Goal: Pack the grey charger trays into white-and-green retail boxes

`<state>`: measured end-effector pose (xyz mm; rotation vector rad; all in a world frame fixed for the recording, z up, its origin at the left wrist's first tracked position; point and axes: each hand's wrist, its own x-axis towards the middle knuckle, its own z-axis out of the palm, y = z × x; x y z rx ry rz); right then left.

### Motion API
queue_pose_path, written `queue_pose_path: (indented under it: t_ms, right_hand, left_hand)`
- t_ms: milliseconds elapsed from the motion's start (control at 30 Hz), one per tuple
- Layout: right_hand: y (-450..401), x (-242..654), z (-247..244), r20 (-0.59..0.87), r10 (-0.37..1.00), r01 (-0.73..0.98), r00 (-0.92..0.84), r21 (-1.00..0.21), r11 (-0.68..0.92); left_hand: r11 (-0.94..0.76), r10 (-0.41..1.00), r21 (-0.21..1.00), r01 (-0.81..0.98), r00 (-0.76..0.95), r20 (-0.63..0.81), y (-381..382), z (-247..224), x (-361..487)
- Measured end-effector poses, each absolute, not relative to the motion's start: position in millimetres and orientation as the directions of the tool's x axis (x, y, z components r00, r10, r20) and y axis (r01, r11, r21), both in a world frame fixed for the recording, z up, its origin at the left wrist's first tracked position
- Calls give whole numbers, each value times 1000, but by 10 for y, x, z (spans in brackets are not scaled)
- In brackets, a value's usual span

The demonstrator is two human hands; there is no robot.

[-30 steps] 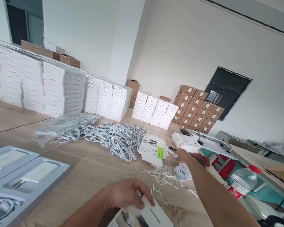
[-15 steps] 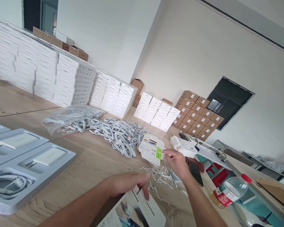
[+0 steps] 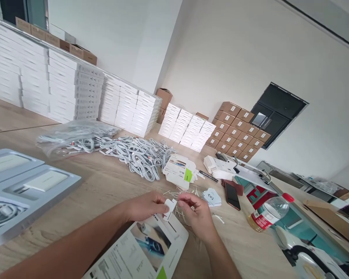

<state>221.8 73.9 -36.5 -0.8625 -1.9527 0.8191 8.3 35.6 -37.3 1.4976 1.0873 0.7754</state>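
Observation:
Low in front of me lies a flat printed cardboard package (image 3: 151, 246) with a picture of a device and a green corner. At its far end my left hand (image 3: 148, 207) is closed, thumb and fingers pinching a small white tab (image 3: 170, 209). My right hand (image 3: 196, 215) meets it from the right, fingertips pinched together at the tab's upper end. Whether a thin strip is also between those fingertips is too small to tell. Just beyond the hands, thin white strips (image 3: 178, 213) lie scattered on the wooden table (image 3: 104, 193).
Bundled grey cables (image 3: 142, 155) and another flattened package (image 3: 177, 170) lie ahead. Grey trays (image 3: 72, 182) with chargers sit left. A phone (image 3: 232, 195), white cards (image 3: 211, 197) and a bottle (image 3: 270, 213) stand right. White box stacks (image 3: 61, 85) line the back.
My right hand has come back from beside the flattened package to the white tab at my left hand. The held package has shifted up and left in view. The camera has turned slightly right.

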Motion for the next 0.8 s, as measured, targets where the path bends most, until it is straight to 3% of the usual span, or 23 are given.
queue_pose_path:
  t_ms: [267, 467, 800]
  right_hand:
    - [757, 2261, -370, 458, 695, 285, -555, -680, 675]
    - [757, 2268, -372, 495, 639, 303, -589, -598, 742]
    - [735, 2240, -369, 347, 759, 320, -552, -752, 576]
  left_hand:
    - [-90, 895, 916, 390, 436, -97, 348, -354, 101]
    - [-139, 883, 910, 391, 464, -65, 359, -398, 89]
    - [-117, 897, 906, 407, 434, -79, 364, -401, 98]
